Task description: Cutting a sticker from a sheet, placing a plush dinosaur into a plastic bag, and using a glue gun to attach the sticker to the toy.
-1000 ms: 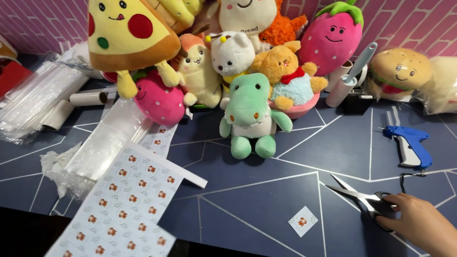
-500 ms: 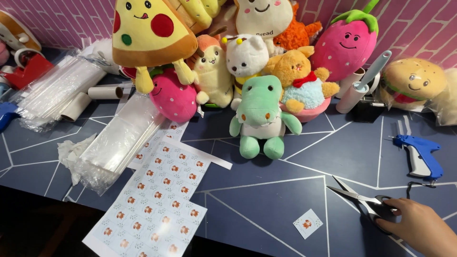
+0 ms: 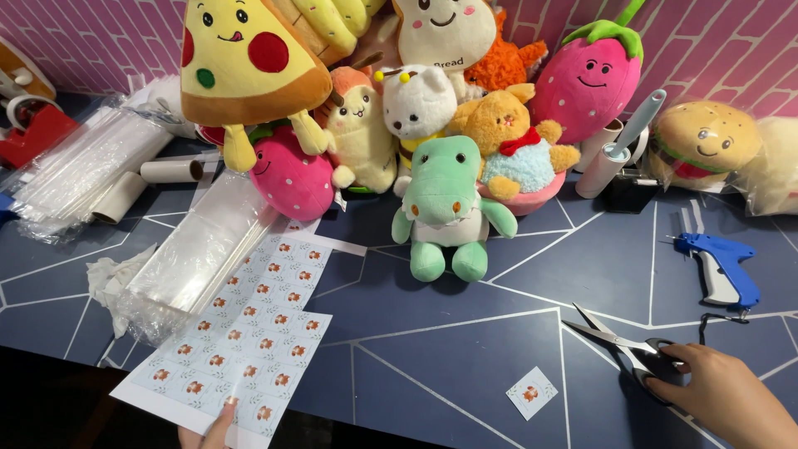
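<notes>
The right hand [image 3: 731,395] rests with loosely curled fingers on the handles of open scissors [image 3: 628,347] near the counter's [image 3: 465,366] front right corner. The left hand's [image 3: 209,431] fingertips pinch the sticker sheet [image 3: 237,345] at the front edge.

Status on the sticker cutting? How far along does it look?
Done: one sticker square lies cut loose on the table. In hand: the right hand rests on the open scissors, and the left hand touches the near edge of the sticker sheet. Left: nearly all of the sheet is uncut, so it looks early.
</notes>
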